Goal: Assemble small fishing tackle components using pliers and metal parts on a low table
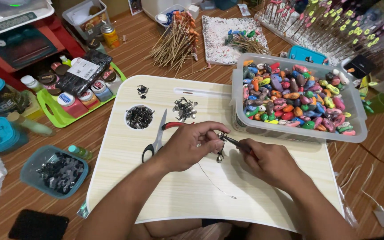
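- Your left hand (187, 146) rests over the pale wood-grain lap board (192, 195), fingers curled inward and pinching a small metal fitting (221, 137) between thumb and forefinger.
- Your right hand (270, 162) is clenched around a slim dark-tipped tool with a red grip (238, 144); its point meets the fitting just beside the left fingertips. The handle is mostly hidden inside your fist.
- Below the fitting hangs a small silvery bead-like piece (219, 158) — too small to make out in detail. A thin wire strand (216, 184) curves across the board towards your lap.
- Red-handled steel scissors with a black finger loop (156, 142) lie partly under your left wrist, blades pointing away from you.
- A round recess in the board holds a heap of dark metal clips (139, 117); a loose pile of the same clips (184, 108) lies just beside it, and a smaller cluster (142, 90) sits near the far edge.
- The clear rectangular plastic tub (356, 133) overlaps the board's right corner — it is filled with glossy, multicoloured, fish-shaped lure bodies (294, 100).
- On the floor to your left, a teal plastic bowl of dark pieces (61, 171); their kind cannot be told.
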